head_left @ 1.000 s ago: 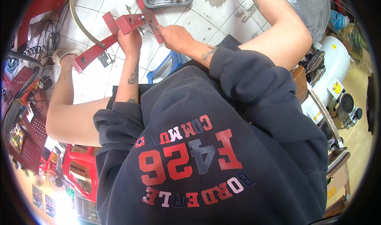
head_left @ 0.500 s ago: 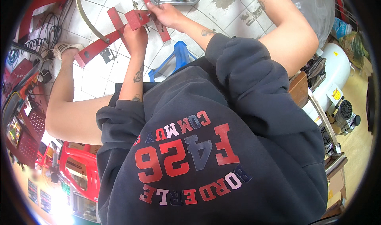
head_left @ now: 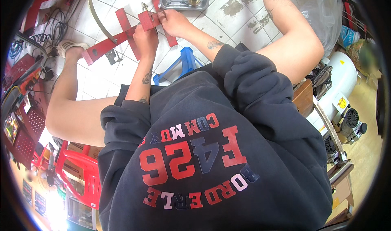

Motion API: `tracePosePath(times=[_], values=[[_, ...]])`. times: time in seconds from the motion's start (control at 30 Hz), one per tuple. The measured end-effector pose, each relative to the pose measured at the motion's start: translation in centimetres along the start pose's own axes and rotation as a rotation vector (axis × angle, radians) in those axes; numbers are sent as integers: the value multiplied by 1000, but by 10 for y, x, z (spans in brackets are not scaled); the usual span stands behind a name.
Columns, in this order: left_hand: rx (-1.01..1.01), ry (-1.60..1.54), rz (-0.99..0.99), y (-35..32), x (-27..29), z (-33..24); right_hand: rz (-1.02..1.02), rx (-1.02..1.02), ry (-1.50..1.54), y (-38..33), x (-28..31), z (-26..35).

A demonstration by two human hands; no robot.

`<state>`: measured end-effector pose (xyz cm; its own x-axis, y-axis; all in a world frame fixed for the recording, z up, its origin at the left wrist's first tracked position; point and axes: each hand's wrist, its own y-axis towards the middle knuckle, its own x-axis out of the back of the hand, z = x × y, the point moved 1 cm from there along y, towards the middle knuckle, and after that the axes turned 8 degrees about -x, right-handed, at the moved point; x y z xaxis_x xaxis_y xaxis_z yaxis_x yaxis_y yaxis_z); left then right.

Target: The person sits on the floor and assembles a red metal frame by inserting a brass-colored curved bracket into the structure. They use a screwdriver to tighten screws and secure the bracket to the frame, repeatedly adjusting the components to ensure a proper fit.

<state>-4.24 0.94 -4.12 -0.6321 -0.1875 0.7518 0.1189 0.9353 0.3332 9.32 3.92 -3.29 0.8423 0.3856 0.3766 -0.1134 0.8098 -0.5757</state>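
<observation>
A red metal stand frame [head_left: 100,51] lies at the upper left, a long bar with flat crosspieces and a red square block [head_left: 148,21] at its near-hand end. My left hand [head_left: 145,40] is closed around the long bar just below the block. Against the block's right side is my right hand [head_left: 175,23], its fingers curled together beside the red right crosspiece [head_left: 171,41]. Whatever small part those fingers pinch is hidden. A thin metal piece [head_left: 144,7] sticks up behind the block. From the long bar rises a curved metal strip [head_left: 94,17].
A grey metal tray [head_left: 167,6] with brass-coloured parts and small hardware sits beyond my right hand. Between my legs stands a blue plastic stool [head_left: 186,60]. Cables [head_left: 55,27] lie at the left, a red plastic chair [head_left: 87,182] lower left, a white tank compressor [head_left: 338,76] at the right.
My right hand's fingers have curled in at the block's side; before, its thumb lay stretched along the crosspiece. My left hand keeps its grip. The whole view has shifted slightly.
</observation>
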Motion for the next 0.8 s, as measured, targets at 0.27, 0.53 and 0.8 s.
tracePosePath(times=[0.27, 0.53, 0.8], values=[[625, -346, 145, 10, 0, 12, -77, 153, -30, -9, 4, -7], [718, -323, 257, 16, 14, 4, -63, 285, 20, -1, 0, -20], [624, -403, 239, 5, 20, -5, 22, 273, -33, -4, 9, -13]])
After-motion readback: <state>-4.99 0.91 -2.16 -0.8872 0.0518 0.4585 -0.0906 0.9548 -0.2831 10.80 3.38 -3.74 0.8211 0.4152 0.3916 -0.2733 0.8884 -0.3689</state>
